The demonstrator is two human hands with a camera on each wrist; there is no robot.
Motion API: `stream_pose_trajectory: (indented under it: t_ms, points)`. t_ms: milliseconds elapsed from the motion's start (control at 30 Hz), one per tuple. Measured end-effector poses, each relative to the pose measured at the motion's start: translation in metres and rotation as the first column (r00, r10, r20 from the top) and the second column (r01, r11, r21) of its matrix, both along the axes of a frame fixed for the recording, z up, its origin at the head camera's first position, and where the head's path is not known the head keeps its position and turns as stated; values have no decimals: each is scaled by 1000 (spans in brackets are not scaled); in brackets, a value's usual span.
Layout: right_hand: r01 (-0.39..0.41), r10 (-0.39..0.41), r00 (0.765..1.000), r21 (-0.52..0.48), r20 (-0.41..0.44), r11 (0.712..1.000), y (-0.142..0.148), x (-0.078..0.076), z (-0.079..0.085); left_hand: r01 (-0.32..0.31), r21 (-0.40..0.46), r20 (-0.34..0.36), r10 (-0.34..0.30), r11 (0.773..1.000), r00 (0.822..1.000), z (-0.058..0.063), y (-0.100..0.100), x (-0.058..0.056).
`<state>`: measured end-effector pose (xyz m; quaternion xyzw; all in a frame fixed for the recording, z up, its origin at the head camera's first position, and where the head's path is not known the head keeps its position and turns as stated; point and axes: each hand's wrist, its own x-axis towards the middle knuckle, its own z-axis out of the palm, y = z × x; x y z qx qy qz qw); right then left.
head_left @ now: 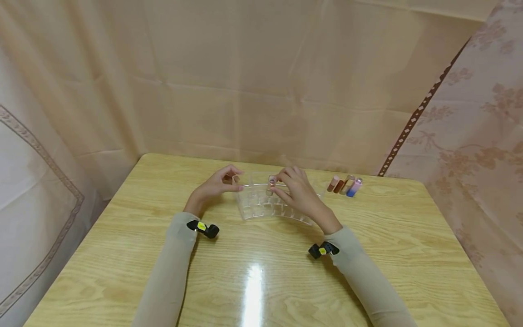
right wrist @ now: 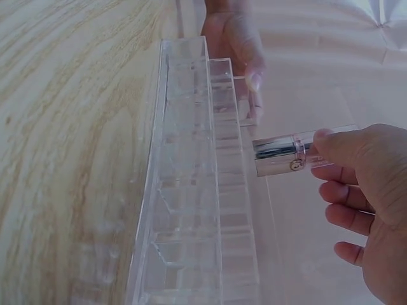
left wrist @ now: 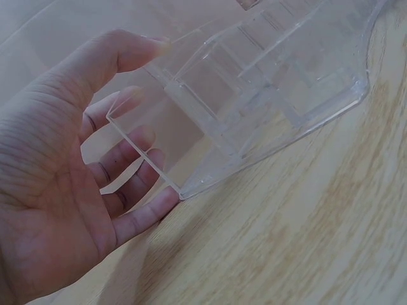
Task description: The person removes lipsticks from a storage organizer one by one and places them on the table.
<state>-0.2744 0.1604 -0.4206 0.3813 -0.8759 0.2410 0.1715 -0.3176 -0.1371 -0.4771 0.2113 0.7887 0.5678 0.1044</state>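
Observation:
A clear, curved, stepped lipstick organizer (head_left: 255, 213) with rows of compartments stands near the back of the table. My left hand (head_left: 218, 184) grips its left end; in the left wrist view the thumb lies at the upper edge and the fingers (left wrist: 143, 219) wrap behind the clear side panel. Over the organizer's back part, my right hand (head_left: 300, 190) pinches a shiny pink and silver lipstick tube (right wrist: 280, 155) between thumb and fingers. In the right wrist view the tube lies across the frame, its free end close to the organizer's rear row.
Several lipstick tubes stand in a short row to the right of the organizer, among them a pink one (head_left: 333, 183) and a pink-to-blue one (head_left: 354, 187). A beige curtain (head_left: 261, 91) hangs behind the wooden table (head_left: 220, 272).

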Motion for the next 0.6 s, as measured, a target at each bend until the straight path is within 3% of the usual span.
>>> stream_pose_trajectory:
  t_ms: [600]
  points:
    - [7,-7,1000,-61,-11,998,16,-6,11,20,16,-17,-19,1000,1000,-2,-2,1]
